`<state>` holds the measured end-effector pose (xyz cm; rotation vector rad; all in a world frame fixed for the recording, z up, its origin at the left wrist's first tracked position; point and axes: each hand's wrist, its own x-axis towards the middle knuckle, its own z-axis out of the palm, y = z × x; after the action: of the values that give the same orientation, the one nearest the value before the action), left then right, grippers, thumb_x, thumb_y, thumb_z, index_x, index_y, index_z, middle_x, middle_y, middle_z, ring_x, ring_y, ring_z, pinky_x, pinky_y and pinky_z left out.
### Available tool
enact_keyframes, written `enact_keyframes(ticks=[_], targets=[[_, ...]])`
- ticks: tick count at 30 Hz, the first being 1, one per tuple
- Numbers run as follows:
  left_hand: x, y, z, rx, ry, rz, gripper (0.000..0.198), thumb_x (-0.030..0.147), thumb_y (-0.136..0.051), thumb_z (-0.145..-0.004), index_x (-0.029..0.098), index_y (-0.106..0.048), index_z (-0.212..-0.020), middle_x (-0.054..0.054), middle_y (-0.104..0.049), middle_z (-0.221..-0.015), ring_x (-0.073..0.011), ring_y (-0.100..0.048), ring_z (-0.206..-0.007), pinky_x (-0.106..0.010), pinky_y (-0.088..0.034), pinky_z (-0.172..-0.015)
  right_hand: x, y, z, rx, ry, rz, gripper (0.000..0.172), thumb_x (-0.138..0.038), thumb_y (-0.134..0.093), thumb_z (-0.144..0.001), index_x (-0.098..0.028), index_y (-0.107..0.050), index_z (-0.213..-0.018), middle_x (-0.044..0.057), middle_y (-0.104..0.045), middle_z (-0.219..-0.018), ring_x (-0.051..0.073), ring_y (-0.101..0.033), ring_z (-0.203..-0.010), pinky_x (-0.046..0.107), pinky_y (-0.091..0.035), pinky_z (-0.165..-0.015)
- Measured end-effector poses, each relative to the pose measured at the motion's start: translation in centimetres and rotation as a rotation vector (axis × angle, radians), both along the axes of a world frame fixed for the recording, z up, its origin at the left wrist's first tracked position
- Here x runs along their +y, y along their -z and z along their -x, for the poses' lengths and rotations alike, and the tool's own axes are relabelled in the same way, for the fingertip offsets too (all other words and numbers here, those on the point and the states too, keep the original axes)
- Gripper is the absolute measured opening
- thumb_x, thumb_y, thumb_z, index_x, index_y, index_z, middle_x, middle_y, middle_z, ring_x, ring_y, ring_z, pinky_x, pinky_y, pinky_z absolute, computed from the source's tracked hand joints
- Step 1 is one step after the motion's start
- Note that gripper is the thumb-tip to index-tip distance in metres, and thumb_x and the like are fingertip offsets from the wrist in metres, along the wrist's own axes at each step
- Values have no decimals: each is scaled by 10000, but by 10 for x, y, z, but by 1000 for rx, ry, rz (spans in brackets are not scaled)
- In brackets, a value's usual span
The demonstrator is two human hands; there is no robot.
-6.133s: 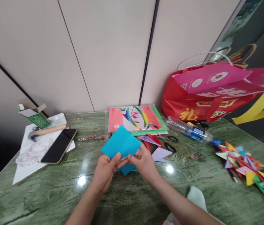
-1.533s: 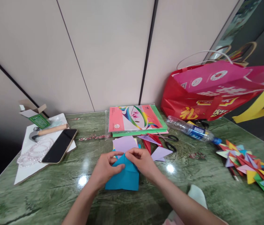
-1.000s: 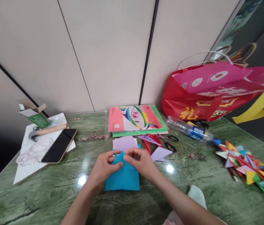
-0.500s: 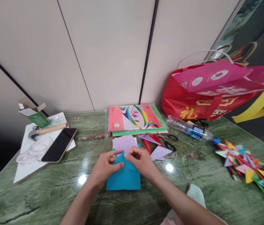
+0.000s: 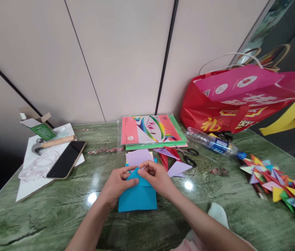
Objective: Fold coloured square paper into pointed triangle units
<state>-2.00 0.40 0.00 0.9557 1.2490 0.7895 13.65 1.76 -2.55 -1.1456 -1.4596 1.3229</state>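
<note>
A sheet of blue paper [image 5: 137,199] lies before me, its far corners folded inward to a point. My left hand [image 5: 120,184] grips the folded left flap, with the thumb on top of the paper. On the other side of the point, my right hand [image 5: 156,177] pinches the right flap near the tip. Just beyond my fingers are lilac paper sheets [image 5: 138,157], partly hidden by the hands. Folded lilac pieces [image 5: 178,168] and a red folded piece [image 5: 164,159] lie to the right, near black-handled scissors [image 5: 190,160].
At the back is a pack of coloured paper [image 5: 151,130]. A plastic bottle [image 5: 215,144], a red gift bag [image 5: 223,104] and a colourful folded-paper chain [image 5: 278,184] occupy the right. A phone [image 5: 66,160], a hammer [image 5: 55,143], beads [image 5: 39,167] and a small box [image 5: 41,129] sit left.
My right fingers have shifted slightly at the tip of the blue paper, and the right flap lies a little flatter. Both hands keep their hold; the view has moved slightly.
</note>
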Motion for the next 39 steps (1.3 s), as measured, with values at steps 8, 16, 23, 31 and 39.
enact_keyframes(ticks=[8, 16, 23, 31, 39], targets=[[3, 3, 3, 19, -120, -46, 510, 310, -801, -468, 111, -671, -919, -56, -696, -666, -198, -622, -624, -299, -485, -579, 0, 0, 0, 88, 18, 112, 209, -334, -692, -604, -165, -615, -700, -30, -556, -554, 98, -478, -512, 230, -361, -503], [2, 0, 0, -11, -53, -69, 269, 302, -768, -526, 124, -648, -688, -24, -677, -630, -126, -564, -550, -232, -446, -533, 2, -1, 0, 89, 35, 66, 190, -340, -664, -645, -157, -623, -678, -2, -601, -618, 115, -509, -573, 249, -390, -566], [-1, 0, -5, 12, 42, -93, 249, 289, -754, -544, 128, -615, -674, -1, -637, -614, -111, -522, -562, -205, -404, -519, -1, -3, 1, -34, 70, -34, 164, -282, -608, -691, -160, -577, -586, -5, -570, -572, 109, -473, -538, 229, -367, -517], [0, 7, -3, 15, 36, -120, 310, 400, -703, -609, 121, -571, -624, -1, -581, -562, -100, -475, -517, -201, -350, -475, -1, -3, 1, -72, 52, -68, 147, -262, -581, -701, -150, -594, -607, -3, -580, -578, 105, -483, -545, 212, -371, -510], [0, 9, -4, 79, -37, -174, 324, 398, -701, -598, 137, -517, -548, 42, -485, -476, -70, -395, -452, -180, -282, -428, 1, -1, 2, -129, 78, -81, 105, -193, -523, -667, -156, -580, -587, 2, -591, -570, 115, -510, -546, 211, -393, -507]])
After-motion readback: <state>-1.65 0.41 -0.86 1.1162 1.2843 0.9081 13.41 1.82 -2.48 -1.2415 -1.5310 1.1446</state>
